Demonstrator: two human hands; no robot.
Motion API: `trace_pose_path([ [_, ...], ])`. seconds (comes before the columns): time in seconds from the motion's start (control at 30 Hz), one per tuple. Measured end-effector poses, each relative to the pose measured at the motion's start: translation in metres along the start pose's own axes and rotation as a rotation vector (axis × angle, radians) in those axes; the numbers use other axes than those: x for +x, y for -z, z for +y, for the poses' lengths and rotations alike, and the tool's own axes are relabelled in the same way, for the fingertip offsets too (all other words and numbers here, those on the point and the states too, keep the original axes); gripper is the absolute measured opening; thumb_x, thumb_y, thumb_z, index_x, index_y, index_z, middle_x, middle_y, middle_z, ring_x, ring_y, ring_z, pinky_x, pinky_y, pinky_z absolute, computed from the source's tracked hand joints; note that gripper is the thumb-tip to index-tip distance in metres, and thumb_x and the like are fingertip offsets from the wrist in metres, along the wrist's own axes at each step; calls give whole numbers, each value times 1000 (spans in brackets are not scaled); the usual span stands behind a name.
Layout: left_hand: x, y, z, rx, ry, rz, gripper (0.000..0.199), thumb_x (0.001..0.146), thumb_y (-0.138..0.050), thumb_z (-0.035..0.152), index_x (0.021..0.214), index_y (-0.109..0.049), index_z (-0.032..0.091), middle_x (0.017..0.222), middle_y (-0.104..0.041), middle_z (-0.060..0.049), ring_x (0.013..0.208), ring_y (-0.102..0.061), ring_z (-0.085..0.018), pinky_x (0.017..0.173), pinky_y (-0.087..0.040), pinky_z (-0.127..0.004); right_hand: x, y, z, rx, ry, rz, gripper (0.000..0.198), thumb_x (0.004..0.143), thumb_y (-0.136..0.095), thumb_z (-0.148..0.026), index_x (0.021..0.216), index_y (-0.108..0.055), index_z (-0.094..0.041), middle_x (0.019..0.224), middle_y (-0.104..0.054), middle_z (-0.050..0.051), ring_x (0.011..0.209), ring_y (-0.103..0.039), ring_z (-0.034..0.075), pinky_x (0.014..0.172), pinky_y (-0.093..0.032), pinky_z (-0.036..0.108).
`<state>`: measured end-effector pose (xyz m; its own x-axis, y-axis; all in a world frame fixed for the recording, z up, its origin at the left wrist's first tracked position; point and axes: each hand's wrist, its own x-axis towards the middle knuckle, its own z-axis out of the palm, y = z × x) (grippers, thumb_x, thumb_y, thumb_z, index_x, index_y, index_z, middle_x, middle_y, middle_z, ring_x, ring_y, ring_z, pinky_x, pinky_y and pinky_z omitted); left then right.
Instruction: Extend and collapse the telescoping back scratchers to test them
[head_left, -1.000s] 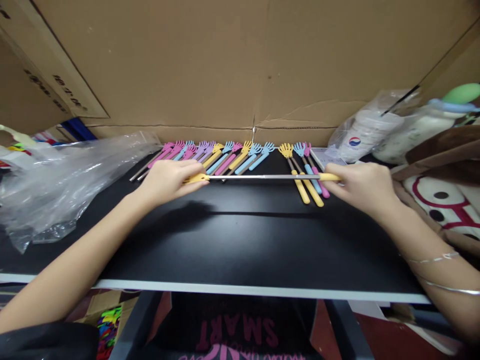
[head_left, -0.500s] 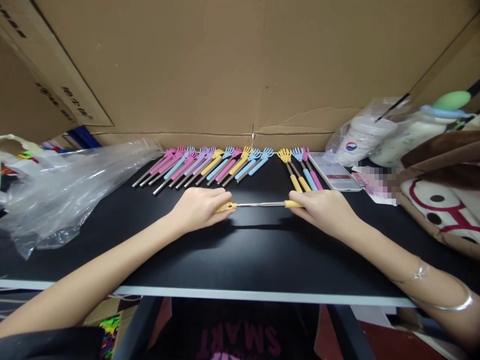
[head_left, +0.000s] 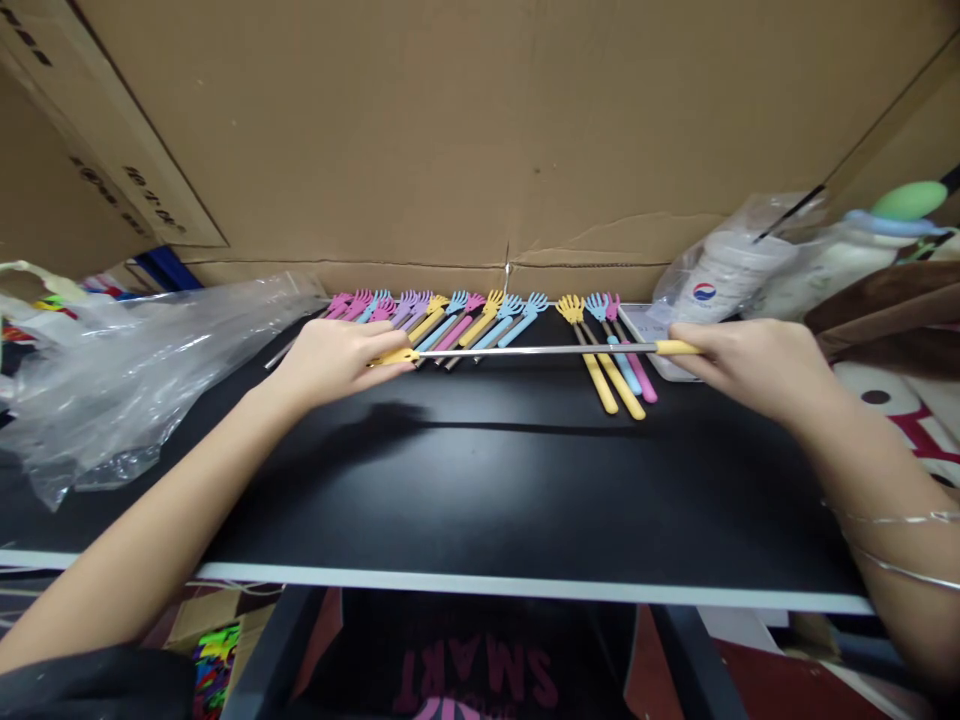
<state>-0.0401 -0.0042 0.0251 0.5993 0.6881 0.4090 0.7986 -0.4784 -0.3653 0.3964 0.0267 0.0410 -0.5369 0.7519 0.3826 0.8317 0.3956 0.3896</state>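
A yellow telescopic back scratcher (head_left: 517,350) stretches level above the black table, its metal rod drawn out long. My left hand (head_left: 337,360) is closed round its yellow claw end, most of which the fingers hide. Round the yellow handle at the other end, my right hand (head_left: 757,365) is wrapped. Behind my left hand lies a row of pink, purple, blue and yellow back scratchers (head_left: 480,325) with claws toward the cardboard. Several more, two yellow (head_left: 600,372), one blue and one pink (head_left: 636,372), lie together left of my right hand.
A clear plastic bag (head_left: 150,380) lies at the left. Cardboard (head_left: 480,150) rises along the table's back. On the right are a phone (head_left: 637,322) partly behind my hand, a white Pepsi-marked cup (head_left: 727,280), a bottle with a green top (head_left: 847,260) and a brown bag (head_left: 877,310).
My hands have moved apart and up, and the metal rod between them has lengthened. Both keep hold of the yellow back scratcher.
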Motion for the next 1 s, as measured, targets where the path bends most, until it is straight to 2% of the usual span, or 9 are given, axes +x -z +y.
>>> trace_pose_path([
  [0.2, -7, 1, -6, -25, 2, 17, 41, 96, -33, 49, 83, -61, 21, 76, -68, -1, 60, -59, -13, 49, -27, -25, -4, 6, -9, -68, -36, 20, 73, 91, 5, -62, 67, -53, -24, 60, -61, 7, 52, -51, 19, 47, -18, 29],
  [0.33, -7, -3, 1, -57, -16, 70, 42, 96, -33, 47, 77, -59, 20, 71, -67, -1, 56, -57, -12, 48, -27, -24, -4, 5, -21, -68, -14, 29, 69, 94, 2, -57, 68, -53, -23, 58, -62, 7, 52, -52, 18, 48, -19, 29],
  [0.5, 2, -5, 40, -160, -157, 125, 36, 96, -37, 41, 76, -57, 19, 67, -66, 1, 53, -56, -10, 47, -26, -23, 1, -3, -60, 86, 189, 48, 45, 96, -27, -45, 71, -55, -21, 54, -61, 4, 45, -52, 14, 47, -20, 26],
  [0.57, 5, -5, 57, -198, -210, 111, 35, 96, -38, 40, 76, -56, 19, 64, -63, 2, 50, -55, -9, 47, -26, -23, 2, -4, -77, 129, 258, 64, 35, 96, -33, -36, 74, -56, -21, 56, -63, 3, 47, -54, 14, 47, -20, 26],
  [0.67, 8, -3, 70, -199, -207, 124, 34, 96, -38, 40, 75, -56, 19, 61, -61, 2, 46, -52, -9, 45, -25, -25, 1, 0, -89, 145, 289, 97, 31, 95, -35, -31, 74, -56, -20, 57, -64, 2, 50, -56, 13, 47, -20, 25],
  [0.83, 10, 3, 65, -171, -192, 148, 36, 97, -37, 42, 78, -58, 20, 63, -62, 2, 50, -55, -9, 46, -25, -25, 0, 7, -79, 140, 247, 108, 43, 97, -27, -41, 71, -55, -21, 55, -61, 2, 48, -54, 12, 46, -18, 24],
  [0.9, 10, 4, 55, -150, -183, 126, 37, 97, -36, 44, 79, -58, 20, 64, -63, 1, 53, -56, -10, 46, -24, -25, 0, 5, -67, 136, 220, 80, 49, 97, -24, -47, 71, -56, -21, 52, -59, 2, 46, -51, 13, 46, -18, 24],
  [1.0, 5, 2, 29, -120, -99, 29, 41, 97, -33, 49, 80, -59, 21, 71, -65, 0, 56, -57, -12, 46, -24, -24, 2, -2, -40, 122, 141, 2, 51, 95, -24, -53, 76, -60, -22, 51, -56, 2, 43, -47, 14, 47, -18, 24],
])
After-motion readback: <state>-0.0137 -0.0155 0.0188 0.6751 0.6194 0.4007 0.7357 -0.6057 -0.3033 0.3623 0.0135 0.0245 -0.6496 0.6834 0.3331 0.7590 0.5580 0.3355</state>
